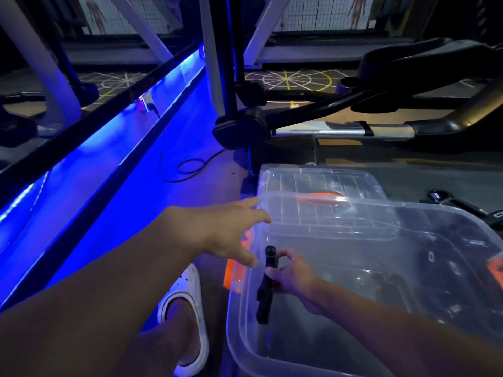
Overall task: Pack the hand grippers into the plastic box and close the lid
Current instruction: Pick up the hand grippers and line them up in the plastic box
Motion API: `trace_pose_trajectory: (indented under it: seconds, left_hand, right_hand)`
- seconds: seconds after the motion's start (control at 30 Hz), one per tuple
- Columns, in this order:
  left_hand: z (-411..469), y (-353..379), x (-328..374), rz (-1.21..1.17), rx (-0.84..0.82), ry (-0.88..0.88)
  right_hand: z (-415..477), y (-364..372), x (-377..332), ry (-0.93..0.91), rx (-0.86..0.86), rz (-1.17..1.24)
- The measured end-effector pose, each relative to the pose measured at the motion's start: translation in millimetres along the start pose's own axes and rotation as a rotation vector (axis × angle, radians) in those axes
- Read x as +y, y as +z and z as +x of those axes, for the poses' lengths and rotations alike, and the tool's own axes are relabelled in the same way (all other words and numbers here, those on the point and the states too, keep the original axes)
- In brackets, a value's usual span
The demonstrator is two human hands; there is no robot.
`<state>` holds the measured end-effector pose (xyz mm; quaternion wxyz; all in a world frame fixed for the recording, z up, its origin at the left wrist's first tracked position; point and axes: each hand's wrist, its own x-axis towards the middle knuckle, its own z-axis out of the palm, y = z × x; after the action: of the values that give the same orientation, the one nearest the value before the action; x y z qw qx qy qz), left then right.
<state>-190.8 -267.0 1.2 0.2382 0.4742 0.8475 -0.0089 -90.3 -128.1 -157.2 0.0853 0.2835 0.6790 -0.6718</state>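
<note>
Head view shows the right hand (295,278) curled round a black hand gripper (265,292), its long axis running away from the person along the left wall inside the clear plastic box (231,344), while the left hand (228,235), fingers spread and holding nothing, reaches the box's far-left corner, the lid (321,180) lying just beyond.

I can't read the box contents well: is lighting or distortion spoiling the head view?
Head view: dim; a blue light strip tints the floor; the hand gripper in the right hand reads clearly; dark shapes deep in the plastic box are murky; wide-angle bending at the edges.
</note>
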Motion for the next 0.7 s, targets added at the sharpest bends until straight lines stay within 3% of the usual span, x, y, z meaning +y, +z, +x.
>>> trace_pose_trajectory:
  seconds: [0.37,0.7]
  left_hand:
    - [0,-1,6,0.014,-0.001,-0.006]
    - [-5,0,6,-0.016,-0.010,-0.013]
  right_hand:
    - [3,-12,20,-0.149,-0.260,-0.456]
    - [4,-8,22,-0.233,-0.169,-0.536]
